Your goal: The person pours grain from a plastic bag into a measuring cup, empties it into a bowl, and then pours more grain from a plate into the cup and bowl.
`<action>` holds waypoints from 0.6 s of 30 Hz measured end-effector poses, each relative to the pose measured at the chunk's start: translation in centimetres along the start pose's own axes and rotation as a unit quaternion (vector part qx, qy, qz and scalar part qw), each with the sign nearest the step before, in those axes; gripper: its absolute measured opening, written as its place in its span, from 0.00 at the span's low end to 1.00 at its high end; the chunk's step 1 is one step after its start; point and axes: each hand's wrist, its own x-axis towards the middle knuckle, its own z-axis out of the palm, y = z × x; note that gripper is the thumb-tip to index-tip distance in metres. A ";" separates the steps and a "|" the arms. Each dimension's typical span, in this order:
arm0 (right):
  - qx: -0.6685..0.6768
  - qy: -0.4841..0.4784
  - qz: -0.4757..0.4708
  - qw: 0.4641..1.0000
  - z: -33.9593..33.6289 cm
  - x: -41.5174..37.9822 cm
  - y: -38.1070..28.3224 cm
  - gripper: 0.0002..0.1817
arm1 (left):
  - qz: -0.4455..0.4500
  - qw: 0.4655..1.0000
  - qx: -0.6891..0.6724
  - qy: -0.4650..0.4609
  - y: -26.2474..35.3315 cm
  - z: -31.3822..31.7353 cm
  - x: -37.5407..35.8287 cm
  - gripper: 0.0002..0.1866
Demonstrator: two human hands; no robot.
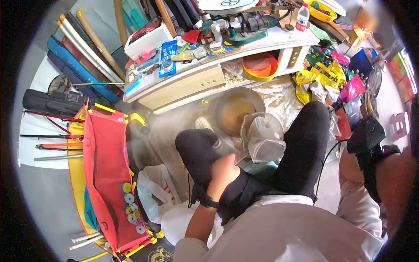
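My left hand (pixel 224 171) is closed round the thin handle of a mesh-like, see-through scoop (pixel 268 150), between my knees. Just behind the scoop, a round, dark basin (pixel 240 109) with brownish contents stands on the floor. Part of a pale teal container shows below the scoop. At the right edge, blurred skin, probably my right hand (pixel 396 177), is raised close to the camera beside a black device and strap; its fingers cannot be made out.
A cluttered white cabinet (pixel 183 89) stands ahead, with an orange basin (pixel 262 70) on its shelf. On the left lies an open red bag (pixel 107 153) with rods and spools. White plastic bags (pixel 152 187) lie beside my left leg; colourful packets (pixel 325 74) are heaped at right.
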 end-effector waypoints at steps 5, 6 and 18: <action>-0.024 0.012 0.008 1.000 -0.4 -0.4 0.1 0.21 | 0.004 1.000 0.007 -0.002 0.3 0.2 0.8 0.08; -0.024 0.013 0.010 1.000 -0.5 -0.5 0.2 0.21 | -0.002 1.000 0.007 -0.013 0.3 0.1 0.3 0.08; -0.354 0.179 0.482 0.781 -1.6 -12.5 7.2 0.18 | -0.005 0.999 -0.025 0.025 0.1 0.1 0.3 0.07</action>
